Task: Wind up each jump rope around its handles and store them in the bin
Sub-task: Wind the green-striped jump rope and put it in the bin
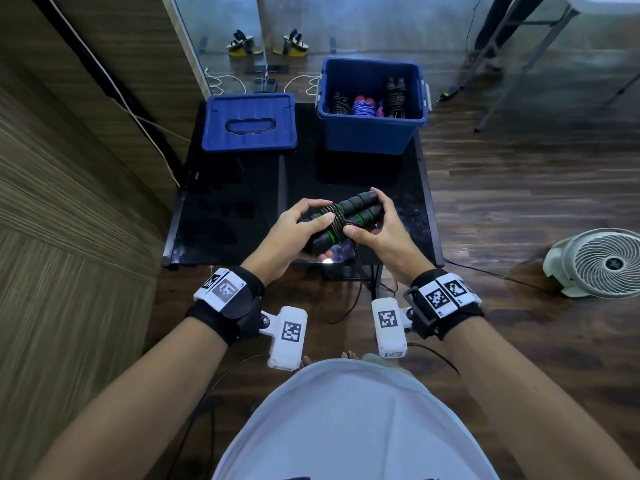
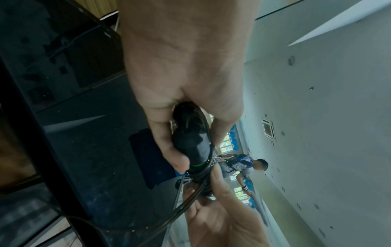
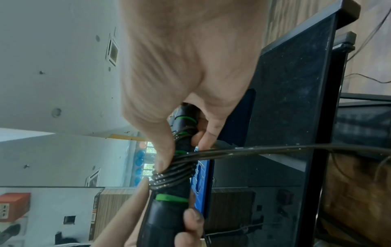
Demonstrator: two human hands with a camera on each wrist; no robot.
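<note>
Two black foam handles with green rings (image 1: 341, 220) lie side by side, gripped by both hands above the near edge of the dark glossy table (image 1: 221, 209). The left hand (image 1: 301, 230) curls around the lower ends, thumb on top. The right hand (image 1: 377, 226) clasps the upper ends, its thumb pressing the dark speckled rope (image 1: 337, 220) coiled around the handles' middle. A loose length of rope hangs down past the table edge. At the far right of the table stands the open blue plastic bin (image 1: 370, 133), holding several wound ropes. Its blue lid (image 1: 249, 123) lies flat to the left.
</note>
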